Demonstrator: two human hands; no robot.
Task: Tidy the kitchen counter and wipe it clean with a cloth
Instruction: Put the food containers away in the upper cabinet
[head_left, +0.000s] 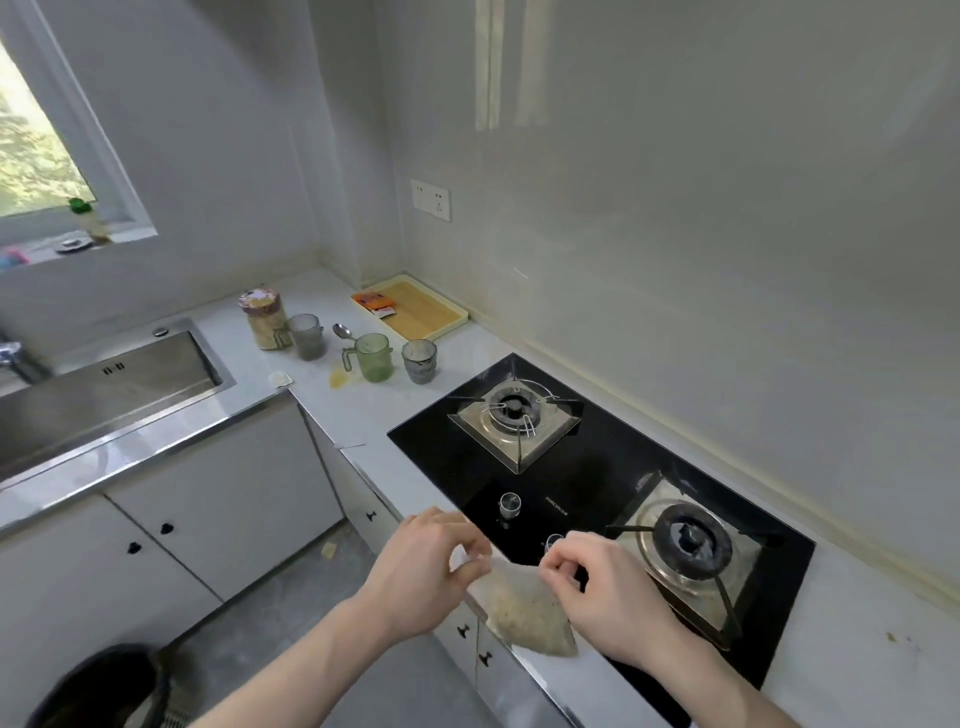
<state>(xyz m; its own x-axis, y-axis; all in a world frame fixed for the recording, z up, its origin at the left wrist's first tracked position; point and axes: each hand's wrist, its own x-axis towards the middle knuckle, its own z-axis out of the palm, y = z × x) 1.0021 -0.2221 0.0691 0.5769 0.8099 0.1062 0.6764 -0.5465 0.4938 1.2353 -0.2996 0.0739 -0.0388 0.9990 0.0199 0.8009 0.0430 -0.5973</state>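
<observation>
Holding a soiled cloth (524, 608) stretched over the counter (852, 623) edge by the stove (587, 467), left hand (431, 566) and right hand (597, 587) each pinch a corner. Risk: dragging grime across surfaces; cups (374, 356) uncleared, likely knocked.

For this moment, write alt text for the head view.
Both hands, left hand and right hand, pinch a stained cloth at the counter edge before a black two-burner hob; cups, a jar and a yellow spill sit beyond.

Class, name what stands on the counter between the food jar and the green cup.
In the head view, a grey cup and a spoon lie between the jar and green cup.
</observation>
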